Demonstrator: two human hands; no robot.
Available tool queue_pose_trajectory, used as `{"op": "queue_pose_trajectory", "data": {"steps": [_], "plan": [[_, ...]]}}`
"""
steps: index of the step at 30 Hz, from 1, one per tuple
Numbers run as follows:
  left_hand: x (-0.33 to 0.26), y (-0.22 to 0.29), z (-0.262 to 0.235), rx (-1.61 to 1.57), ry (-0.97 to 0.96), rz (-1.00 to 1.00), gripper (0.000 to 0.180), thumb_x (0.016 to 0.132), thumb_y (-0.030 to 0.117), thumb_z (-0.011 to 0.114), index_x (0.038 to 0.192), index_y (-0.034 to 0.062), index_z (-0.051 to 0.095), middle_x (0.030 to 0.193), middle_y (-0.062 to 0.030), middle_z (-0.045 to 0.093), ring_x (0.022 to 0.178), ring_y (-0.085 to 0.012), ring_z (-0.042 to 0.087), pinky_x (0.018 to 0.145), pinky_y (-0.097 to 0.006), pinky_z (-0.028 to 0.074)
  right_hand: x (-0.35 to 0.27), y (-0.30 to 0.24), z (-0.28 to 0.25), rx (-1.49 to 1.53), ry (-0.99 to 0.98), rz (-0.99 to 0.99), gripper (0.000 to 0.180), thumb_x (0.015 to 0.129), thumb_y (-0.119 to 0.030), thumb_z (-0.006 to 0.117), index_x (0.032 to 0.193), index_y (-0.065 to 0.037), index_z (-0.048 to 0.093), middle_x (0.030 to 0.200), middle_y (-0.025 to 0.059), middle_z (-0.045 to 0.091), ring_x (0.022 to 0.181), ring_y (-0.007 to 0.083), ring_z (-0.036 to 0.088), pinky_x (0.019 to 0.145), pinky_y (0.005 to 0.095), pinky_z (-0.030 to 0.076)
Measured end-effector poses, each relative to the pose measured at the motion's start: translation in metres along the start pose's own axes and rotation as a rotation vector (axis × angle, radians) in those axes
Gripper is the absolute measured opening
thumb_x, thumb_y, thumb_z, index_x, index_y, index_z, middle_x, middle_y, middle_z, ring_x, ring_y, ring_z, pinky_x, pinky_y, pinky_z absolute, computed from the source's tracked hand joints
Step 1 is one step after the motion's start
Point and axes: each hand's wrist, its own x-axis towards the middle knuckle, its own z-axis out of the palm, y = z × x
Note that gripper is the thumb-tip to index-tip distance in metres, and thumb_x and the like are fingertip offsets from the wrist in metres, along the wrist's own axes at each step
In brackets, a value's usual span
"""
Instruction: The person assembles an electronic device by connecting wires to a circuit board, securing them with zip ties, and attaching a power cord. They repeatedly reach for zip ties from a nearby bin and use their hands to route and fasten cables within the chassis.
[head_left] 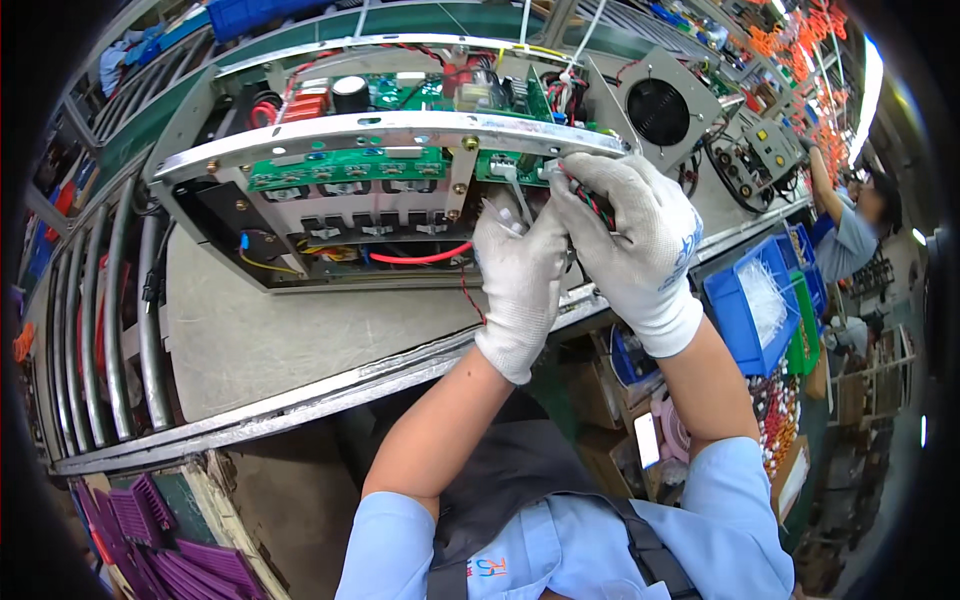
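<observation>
Up close, right hand (630,240) fingers pinching red-black wire bundle (596,203), left hand (520,275) fingers apparently nipping white cable tie (503,216) just beside

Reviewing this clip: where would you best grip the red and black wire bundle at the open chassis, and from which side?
Grip the red and black wire bundle on its free run just outside the chassis, coming from the right, open end. The metal rail blocks it from above.

A grey metal desk (260,340) stands beside a roller conveyor (100,320) on the left. Blue bins (745,310) sit to the right, purple heat sinks (160,545) lie below, and bright light (872,90) glares at the far right where another person (850,225) works.
</observation>
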Motion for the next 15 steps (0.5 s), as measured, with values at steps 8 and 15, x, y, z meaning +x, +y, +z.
{"op": "queue_pose_trajectory", "data": {"steps": [8, 15], "plan": [[0.001, -0.011, -0.013, 0.075, -0.064, 0.055, 0.013, 0.091, 0.007, 0.064, 0.103, 0.002, 0.059, 0.088, -0.0013, 0.062, 0.073, -0.0054, 0.057, 0.064, -0.021, 0.048, 0.011, -0.026, -0.018, -0.153, -0.391, 0.196, 0.018, 0.081, -0.009, 0.066, 0.099, -0.006, 0.064, 0.075, 0.0103, 0.062, 0.065, 0.0278, 0.063, 0.058, 0.0351, 0.049], [-0.002, -0.009, -0.006, -0.047, -0.105, 0.016, 0.014, 0.091, 0.007, 0.064, 0.104, 0.0023, 0.06, 0.091, -0.0019, 0.063, 0.075, -0.0059, 0.058, 0.066, -0.022, 0.048, -0.005, -0.024, -0.022, -0.024, -0.373, 0.274, 0.03, 0.085, -0.006, 0.06, 0.114, -0.003, 0.061, 0.085, 0.0165, 0.065, 0.075, 0.0329, 0.065, 0.065, 0.0389, 0.051]]}}
